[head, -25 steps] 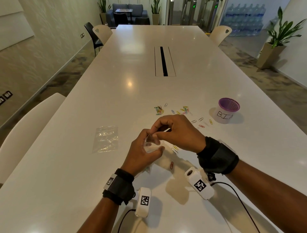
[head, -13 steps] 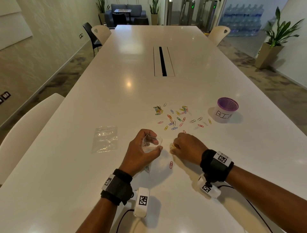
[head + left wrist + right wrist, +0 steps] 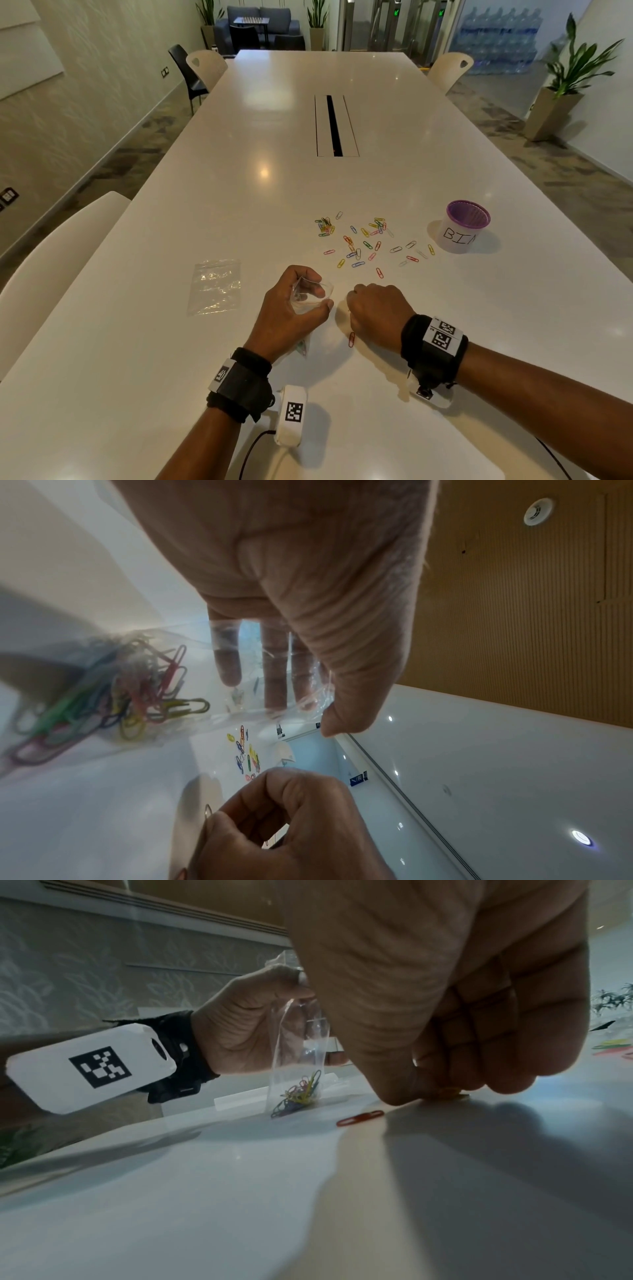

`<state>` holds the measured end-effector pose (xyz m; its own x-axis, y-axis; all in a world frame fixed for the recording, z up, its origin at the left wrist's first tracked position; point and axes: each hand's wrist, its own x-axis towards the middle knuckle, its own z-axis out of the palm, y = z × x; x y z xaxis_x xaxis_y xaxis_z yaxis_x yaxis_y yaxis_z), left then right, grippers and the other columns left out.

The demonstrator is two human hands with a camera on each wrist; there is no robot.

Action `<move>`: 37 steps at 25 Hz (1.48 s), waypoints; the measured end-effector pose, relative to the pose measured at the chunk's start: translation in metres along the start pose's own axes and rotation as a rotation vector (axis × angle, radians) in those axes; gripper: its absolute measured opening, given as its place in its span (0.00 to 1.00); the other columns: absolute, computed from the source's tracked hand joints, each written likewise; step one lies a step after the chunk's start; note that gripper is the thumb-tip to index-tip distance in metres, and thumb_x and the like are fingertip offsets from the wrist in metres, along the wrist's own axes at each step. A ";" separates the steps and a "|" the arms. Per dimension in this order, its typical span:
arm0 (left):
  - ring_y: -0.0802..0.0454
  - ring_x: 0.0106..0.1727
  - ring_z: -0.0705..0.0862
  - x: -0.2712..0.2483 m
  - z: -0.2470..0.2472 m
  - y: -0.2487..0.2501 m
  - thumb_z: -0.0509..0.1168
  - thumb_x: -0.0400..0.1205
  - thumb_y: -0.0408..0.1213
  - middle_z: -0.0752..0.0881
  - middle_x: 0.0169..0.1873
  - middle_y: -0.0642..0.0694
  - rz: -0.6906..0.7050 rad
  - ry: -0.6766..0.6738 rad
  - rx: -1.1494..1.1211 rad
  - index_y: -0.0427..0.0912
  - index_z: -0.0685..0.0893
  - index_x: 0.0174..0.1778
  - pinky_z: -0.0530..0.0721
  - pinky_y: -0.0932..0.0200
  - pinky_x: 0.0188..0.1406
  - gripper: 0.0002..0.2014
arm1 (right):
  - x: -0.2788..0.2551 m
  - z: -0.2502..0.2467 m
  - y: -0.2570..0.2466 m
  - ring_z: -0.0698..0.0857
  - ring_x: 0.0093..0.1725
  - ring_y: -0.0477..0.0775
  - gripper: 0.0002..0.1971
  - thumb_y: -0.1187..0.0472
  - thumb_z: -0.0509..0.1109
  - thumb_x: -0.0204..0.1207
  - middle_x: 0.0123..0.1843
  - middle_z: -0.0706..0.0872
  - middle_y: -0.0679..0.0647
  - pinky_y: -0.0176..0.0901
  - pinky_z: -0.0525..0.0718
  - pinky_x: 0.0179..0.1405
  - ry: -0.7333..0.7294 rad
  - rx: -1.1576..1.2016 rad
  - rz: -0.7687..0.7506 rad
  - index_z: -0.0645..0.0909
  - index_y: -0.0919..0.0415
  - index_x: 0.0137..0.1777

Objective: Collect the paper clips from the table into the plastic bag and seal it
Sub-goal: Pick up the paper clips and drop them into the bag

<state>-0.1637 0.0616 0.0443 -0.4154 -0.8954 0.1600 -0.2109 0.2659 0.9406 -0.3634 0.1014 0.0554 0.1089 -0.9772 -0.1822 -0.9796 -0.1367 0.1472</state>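
Observation:
My left hand (image 3: 323,298) grips a small clear plastic bag (image 3: 310,296) by its mouth and holds it upright and open just above the white table (image 3: 239,205). Several coloured paper clips (image 3: 299,1093) lie in the bag's bottom (image 3: 113,693). Right of it, my right hand (image 3: 356,299) is curled, fingertips (image 3: 441,1088) down on the table and pinching a yellowish clip there. A red clip (image 3: 351,339) lies on the table beside that hand's near side (image 3: 359,1118). Several loose clips (image 3: 363,243) are scattered farther out.
A second clear bag (image 3: 214,286) lies flat on the table to the left. A purple-rimmed white cup marked BIN (image 3: 467,226) stands right of the clips. A cable slot (image 3: 334,126) runs down the table's middle. White chairs (image 3: 51,257) line the sides.
My right hand has dropped from the bag's mouth to the table just right of the bag and curled onto a clip. The left hand and bag have stayed put.

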 end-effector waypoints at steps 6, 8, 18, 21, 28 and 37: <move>0.64 0.55 0.91 0.001 0.002 0.004 0.82 0.80 0.35 0.90 0.54 0.63 0.005 -0.009 0.007 0.54 0.81 0.59 0.85 0.64 0.62 0.19 | 0.003 0.000 0.000 0.77 0.41 0.54 0.09 0.58 0.63 0.88 0.46 0.80 0.56 0.45 0.73 0.41 -0.015 0.021 0.006 0.80 0.62 0.59; 0.63 0.55 0.91 0.001 0.002 0.003 0.82 0.80 0.35 0.90 0.54 0.63 0.006 -0.006 0.007 0.54 0.81 0.59 0.85 0.63 0.63 0.19 | 0.003 -0.001 0.000 0.77 0.41 0.54 0.08 0.58 0.63 0.87 0.50 0.85 0.58 0.45 0.73 0.41 0.004 0.025 0.005 0.79 0.62 0.59; 0.56 0.56 0.92 -0.002 0.000 0.004 0.83 0.79 0.36 0.91 0.52 0.60 -0.002 -0.016 -0.019 0.53 0.82 0.60 0.88 0.55 0.66 0.20 | 0.010 -0.039 0.029 0.76 0.34 0.53 0.06 0.58 0.64 0.81 0.34 0.76 0.49 0.43 0.73 0.33 0.128 0.502 0.074 0.74 0.58 0.43; 0.56 0.56 0.92 -0.001 0.001 0.005 0.82 0.79 0.35 0.92 0.51 0.55 -0.006 -0.020 -0.019 0.52 0.82 0.61 0.87 0.54 0.66 0.20 | 0.001 -0.066 0.026 0.83 0.37 0.53 0.04 0.59 0.69 0.79 0.38 0.85 0.50 0.47 0.80 0.33 0.312 0.719 -0.064 0.79 0.57 0.43; 0.62 0.57 0.91 0.000 0.002 0.006 0.81 0.81 0.39 0.92 0.51 0.58 0.001 -0.016 0.012 0.54 0.80 0.61 0.89 0.55 0.66 0.19 | 0.000 -0.076 0.008 0.86 0.41 0.44 0.09 0.53 0.72 0.86 0.43 0.91 0.44 0.40 0.85 0.40 0.331 0.716 -0.278 0.93 0.53 0.52; 0.62 0.53 0.91 -0.001 -0.003 0.008 0.82 0.80 0.32 0.92 0.51 0.52 0.001 0.018 -0.008 0.52 0.81 0.59 0.85 0.63 0.62 0.19 | -0.012 -0.035 0.028 0.87 0.46 0.45 0.08 0.55 0.73 0.83 0.51 0.91 0.47 0.49 0.90 0.50 0.157 0.611 -0.218 0.92 0.53 0.56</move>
<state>-0.1625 0.0634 0.0523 -0.4001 -0.9013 0.1664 -0.2029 0.2642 0.9429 -0.3864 0.1035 0.0954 0.2934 -0.9560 0.0049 -0.8470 -0.2624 -0.4623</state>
